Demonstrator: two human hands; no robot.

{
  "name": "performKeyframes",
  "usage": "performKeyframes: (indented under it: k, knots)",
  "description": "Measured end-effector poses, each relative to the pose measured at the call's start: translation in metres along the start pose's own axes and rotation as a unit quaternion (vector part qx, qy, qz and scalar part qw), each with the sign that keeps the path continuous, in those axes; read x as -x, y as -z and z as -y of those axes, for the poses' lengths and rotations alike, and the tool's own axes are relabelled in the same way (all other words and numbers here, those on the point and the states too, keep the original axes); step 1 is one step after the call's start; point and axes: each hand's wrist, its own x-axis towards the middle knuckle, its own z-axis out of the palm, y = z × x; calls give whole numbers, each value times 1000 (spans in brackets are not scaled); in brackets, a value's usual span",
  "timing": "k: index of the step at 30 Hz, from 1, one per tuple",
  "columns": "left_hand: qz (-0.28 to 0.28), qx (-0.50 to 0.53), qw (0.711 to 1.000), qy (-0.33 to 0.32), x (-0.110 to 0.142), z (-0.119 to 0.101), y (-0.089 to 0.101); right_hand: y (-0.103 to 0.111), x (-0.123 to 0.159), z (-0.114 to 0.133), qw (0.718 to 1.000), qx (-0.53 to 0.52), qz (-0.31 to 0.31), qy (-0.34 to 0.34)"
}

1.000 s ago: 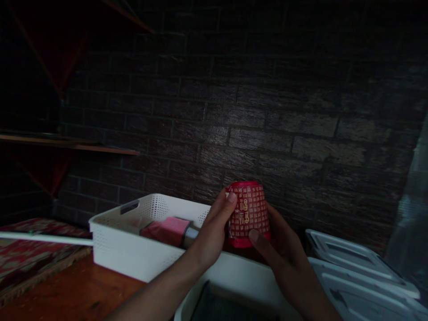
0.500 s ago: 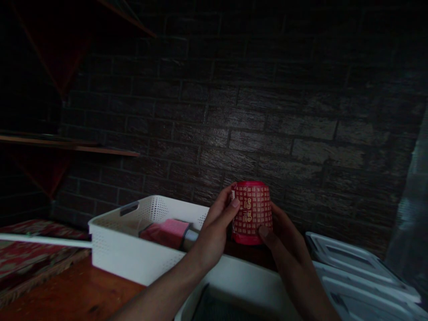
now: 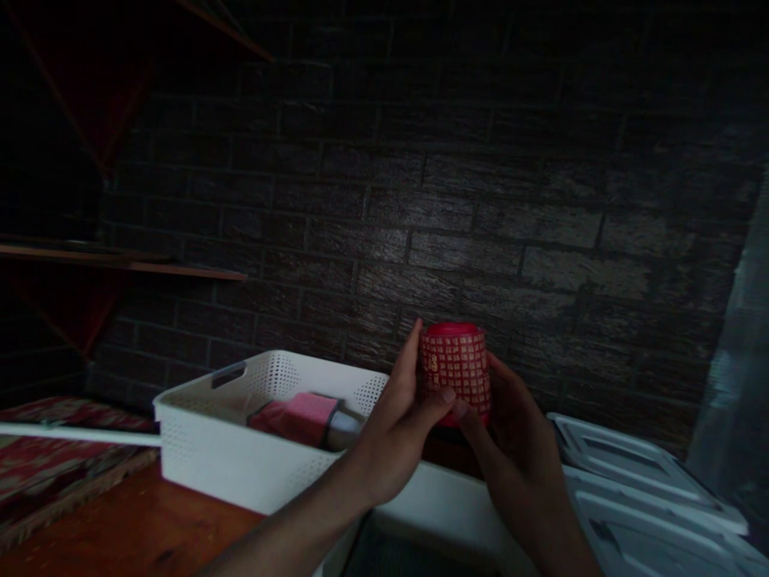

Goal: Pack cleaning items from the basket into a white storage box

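Between both hands I hold up a red cup-shaped pack (image 3: 460, 369) with rows of small gold characters printed round its side. It stands roughly upright, its plain red top showing. My left hand (image 3: 396, 429) is closed on its left side, the thumb across the lower front. My right hand (image 3: 517, 433) grips the right side, its thumb beside the left thumb. Most of the other fingers are hidden behind the pack. Below my forearms is a white bin (image 3: 448, 501) with something dark inside.
Left of my hands, a white perforated basket (image 3: 210, 461) holds a pink-and-red packet (image 3: 300, 417). Pale plastic lids or boxes (image 3: 649, 473) lie at the right. A dark brick wall (image 3: 444, 200) rises behind, with a wooden shelf (image 3: 180, 268) at left above a patterned cloth (image 3: 60, 457).
The red pack has turned in my hands, so its large gold characters have moved left. My left thumb has shifted from the upper left side to the lower front, beside the right thumb.
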Motion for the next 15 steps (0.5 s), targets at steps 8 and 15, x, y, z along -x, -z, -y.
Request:
performKeyframes:
  k: [8,15]
  knots:
    - [25,-1,999,25,1,-11,-7,-4,7,10,998,29,51,17]
    - [-24,80,996,19,-7,-9,-7,1,6,12,997,-24,71,-5]
